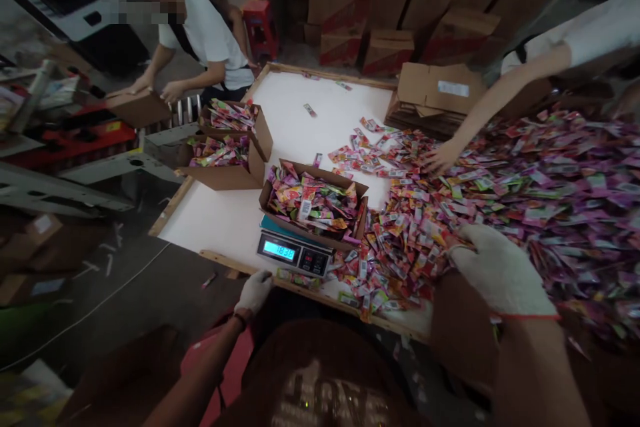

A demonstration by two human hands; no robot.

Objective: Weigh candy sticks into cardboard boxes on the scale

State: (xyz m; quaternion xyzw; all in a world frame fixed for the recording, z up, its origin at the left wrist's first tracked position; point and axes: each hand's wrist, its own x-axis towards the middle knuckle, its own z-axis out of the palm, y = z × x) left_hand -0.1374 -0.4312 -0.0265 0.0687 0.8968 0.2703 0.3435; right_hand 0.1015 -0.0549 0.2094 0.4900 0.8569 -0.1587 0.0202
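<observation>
My left hand (255,290), in a pale glove, has its fingers bent at the wooden front edge of the table (215,257). My right hand (493,267), also gloved, is at the near side of a heap of small colourful packets (560,193). Its fingers curl down around some packets, with the fingertips partly hidden. Beneath that hand is a brown cardboard surface (460,317). Between my hands, an open carton (320,236) full of packets sits on a digital scale (291,253) with a lit blue display.
Two more filled open cartons (220,178) stand at the table's left side. A co-worker (210,33) behind them handles a closed box (139,107). From the right, another person's hand (443,157) reaches into the packets. Flattened cartons (440,90) lie at the back right.
</observation>
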